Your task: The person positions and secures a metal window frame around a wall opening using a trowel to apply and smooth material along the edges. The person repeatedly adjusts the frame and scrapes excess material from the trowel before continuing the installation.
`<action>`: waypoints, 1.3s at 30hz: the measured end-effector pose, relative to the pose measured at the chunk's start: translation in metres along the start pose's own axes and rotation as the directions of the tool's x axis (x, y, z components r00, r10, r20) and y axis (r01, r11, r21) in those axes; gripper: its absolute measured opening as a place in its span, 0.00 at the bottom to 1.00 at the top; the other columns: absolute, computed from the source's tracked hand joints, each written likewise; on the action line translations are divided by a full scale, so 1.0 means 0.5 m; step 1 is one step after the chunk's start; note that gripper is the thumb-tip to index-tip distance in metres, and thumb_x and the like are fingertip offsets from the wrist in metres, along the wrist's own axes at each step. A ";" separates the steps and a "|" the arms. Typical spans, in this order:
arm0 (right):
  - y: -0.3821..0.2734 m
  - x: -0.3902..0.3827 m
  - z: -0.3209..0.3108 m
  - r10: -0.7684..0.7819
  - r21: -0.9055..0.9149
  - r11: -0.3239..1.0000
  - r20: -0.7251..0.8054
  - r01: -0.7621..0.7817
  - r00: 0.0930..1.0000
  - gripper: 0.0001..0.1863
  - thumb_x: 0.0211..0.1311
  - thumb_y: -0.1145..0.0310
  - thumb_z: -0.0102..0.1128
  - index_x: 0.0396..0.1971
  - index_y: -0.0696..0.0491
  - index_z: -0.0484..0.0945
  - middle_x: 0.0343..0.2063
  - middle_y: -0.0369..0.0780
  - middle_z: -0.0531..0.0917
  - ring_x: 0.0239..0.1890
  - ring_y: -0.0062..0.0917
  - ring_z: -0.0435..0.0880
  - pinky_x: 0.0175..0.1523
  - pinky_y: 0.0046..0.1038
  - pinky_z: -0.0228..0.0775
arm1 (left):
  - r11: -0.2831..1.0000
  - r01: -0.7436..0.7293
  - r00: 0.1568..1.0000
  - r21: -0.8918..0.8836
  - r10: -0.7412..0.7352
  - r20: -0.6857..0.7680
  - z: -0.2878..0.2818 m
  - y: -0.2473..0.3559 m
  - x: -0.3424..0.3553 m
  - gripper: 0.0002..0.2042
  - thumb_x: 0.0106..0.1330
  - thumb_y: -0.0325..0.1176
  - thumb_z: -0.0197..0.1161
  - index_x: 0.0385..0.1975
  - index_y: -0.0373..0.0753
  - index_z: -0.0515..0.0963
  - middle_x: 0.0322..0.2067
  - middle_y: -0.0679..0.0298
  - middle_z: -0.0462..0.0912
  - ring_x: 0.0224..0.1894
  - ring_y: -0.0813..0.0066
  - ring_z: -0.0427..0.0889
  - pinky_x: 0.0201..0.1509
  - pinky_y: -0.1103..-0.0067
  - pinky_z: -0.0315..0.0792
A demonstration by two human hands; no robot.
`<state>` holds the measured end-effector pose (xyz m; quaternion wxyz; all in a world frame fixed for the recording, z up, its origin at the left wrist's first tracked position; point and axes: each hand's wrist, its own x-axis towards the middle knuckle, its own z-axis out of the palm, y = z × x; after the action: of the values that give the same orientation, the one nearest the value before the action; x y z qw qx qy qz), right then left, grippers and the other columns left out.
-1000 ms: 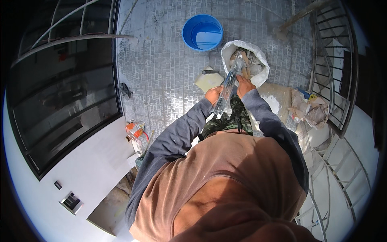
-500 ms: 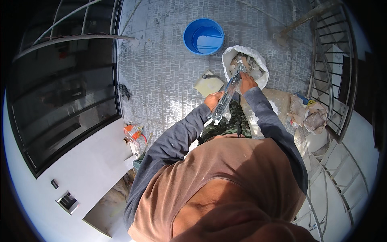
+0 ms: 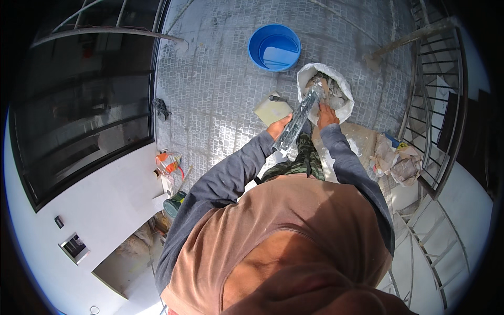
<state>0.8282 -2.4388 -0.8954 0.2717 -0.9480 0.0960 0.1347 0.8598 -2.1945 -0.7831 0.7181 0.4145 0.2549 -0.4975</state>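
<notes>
The left hand (image 3: 280, 127) grips the lower part of a long, shiny strip (image 3: 299, 122) along its left edge, and the strip slants up and rightward, its far end over the mouth of a white sack (image 3: 345, 112) of debris. The right hand (image 3: 327, 116) is at the sack's near rim, fingers bent beside the strip's upper part, though whether they close on it I cannot tell. A pale board (image 3: 271, 110) lies on the paving (image 3: 210, 100) near the left hand, with a blue bucket (image 3: 274, 41) beyond.

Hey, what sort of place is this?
Likely a paved outdoor yard or terrace under building work: sunlit grey block-patterned paving, an open white sack of mixed scraps, and a pale yellow flat board with a dark handle.
</notes>
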 end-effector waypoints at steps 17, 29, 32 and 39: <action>-0.093 -0.089 -0.083 -0.170 -0.099 0.984 -0.252 0.150 0.953 0.27 0.55 0.74 0.63 0.59 0.48 0.78 0.53 0.42 0.83 0.52 0.42 0.83 0.53 0.40 0.79 | 0.945 0.003 0.941 -0.326 0.107 0.321 -0.058 -0.063 -0.030 0.15 0.77 0.41 0.53 0.53 0.38 0.77 0.36 0.61 0.88 0.29 0.71 0.88 0.33 0.73 0.85; -0.056 -0.022 -0.040 -0.215 -0.229 0.953 -0.042 0.200 0.976 0.24 0.63 0.71 0.56 0.61 0.45 0.75 0.57 0.38 0.80 0.55 0.39 0.80 0.57 0.40 0.77 | 0.974 0.000 0.994 -0.226 0.025 0.105 -0.079 -0.064 -0.007 0.16 0.75 0.44 0.57 0.50 0.40 0.81 0.36 0.63 0.88 0.29 0.74 0.87 0.32 0.76 0.83; -0.028 -0.008 -0.028 -0.150 -0.151 0.981 -0.205 0.120 0.967 0.23 0.63 0.72 0.55 0.59 0.45 0.77 0.55 0.41 0.82 0.55 0.39 0.81 0.56 0.41 0.78 | 0.944 -0.069 0.987 -0.323 0.112 0.116 -0.072 -0.048 -0.022 0.16 0.76 0.44 0.55 0.49 0.40 0.81 0.35 0.63 0.89 0.27 0.74 0.87 0.27 0.76 0.82; -0.007 -0.090 0.015 0.064 0.108 0.994 -0.362 -0.026 0.930 0.20 0.67 0.71 0.53 0.57 0.56 0.79 0.53 0.50 0.84 0.56 0.48 0.82 0.59 0.43 0.74 | 0.842 0.070 0.994 -0.536 -0.015 0.106 -0.139 -0.032 -0.123 0.18 0.77 0.49 0.54 0.44 0.42 0.84 0.29 0.61 0.89 0.23 0.67 0.87 0.24 0.73 0.81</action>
<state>0.7849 -2.4269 -0.8858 0.2939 -0.9391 0.1731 -0.0426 0.8250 -2.1071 -0.7769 0.8060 0.1658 0.3579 -0.4414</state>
